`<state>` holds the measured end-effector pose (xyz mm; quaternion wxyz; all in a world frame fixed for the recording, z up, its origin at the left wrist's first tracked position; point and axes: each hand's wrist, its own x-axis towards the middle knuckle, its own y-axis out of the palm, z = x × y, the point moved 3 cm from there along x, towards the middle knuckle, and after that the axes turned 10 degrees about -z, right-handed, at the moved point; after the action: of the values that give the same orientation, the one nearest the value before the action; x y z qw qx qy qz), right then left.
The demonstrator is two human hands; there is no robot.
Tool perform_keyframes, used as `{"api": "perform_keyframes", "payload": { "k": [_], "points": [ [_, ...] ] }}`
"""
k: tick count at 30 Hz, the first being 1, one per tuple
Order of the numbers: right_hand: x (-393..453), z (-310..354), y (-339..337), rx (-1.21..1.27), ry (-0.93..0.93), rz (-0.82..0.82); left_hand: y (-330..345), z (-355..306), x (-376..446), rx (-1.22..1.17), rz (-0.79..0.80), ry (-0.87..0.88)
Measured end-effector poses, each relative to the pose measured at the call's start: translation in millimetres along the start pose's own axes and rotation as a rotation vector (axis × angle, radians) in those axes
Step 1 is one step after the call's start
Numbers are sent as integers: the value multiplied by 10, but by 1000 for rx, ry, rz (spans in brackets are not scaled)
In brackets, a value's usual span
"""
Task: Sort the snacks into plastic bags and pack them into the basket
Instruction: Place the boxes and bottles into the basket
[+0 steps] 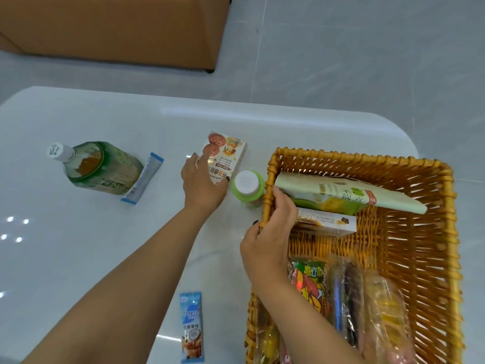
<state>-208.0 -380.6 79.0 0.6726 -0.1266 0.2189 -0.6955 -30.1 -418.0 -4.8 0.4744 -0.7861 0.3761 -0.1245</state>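
From the head view, my left hand (200, 183) reaches to the middle of the frame and closes on the cookie box (224, 158), which lies flat on the white table (78, 245); my fingers curl along its left edge and near end, the thumb on its lower right corner, so most of the box shows beyond my fingertips. Just right of that box stands a green-capped bottle (247, 185), close against the wicker basket (425, 232). My right hand (270, 227) grips the basket's left rim, thumb outside the weave and fingers hooked over the top. Inside the basket, just past those fingers, a pale green snack pack (349, 195) leans across the far end, with a small chocolate box (325, 223) under it. Clear plastic bags of snacks (346, 306) fill the basket's near end at the lower right of the frame. At the left of the frame stands a green drink bottle (99, 166) with a blue sachet (143, 178) beside it, and another coffee sachet (191, 325) lies at bottom centre.
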Motion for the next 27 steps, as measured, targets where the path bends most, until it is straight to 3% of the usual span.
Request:
{"api": "perform_keyframes", "payload": {
  "k": [6,15,22,27],
  "points": [
    [10,-22,56,-101,-11,4,26,16,46,29,69,-98],
    [19,-31,45,-115,-70,12,-392,95,-329,-232,-132,-279],
    [54,-67,-84,144,85,107,-1172,-57,-1002,-388,-223,-201],
    [32,104,-372,448,246,70,-1461,-460,-1115,-464,-221,69]
  ]
}}
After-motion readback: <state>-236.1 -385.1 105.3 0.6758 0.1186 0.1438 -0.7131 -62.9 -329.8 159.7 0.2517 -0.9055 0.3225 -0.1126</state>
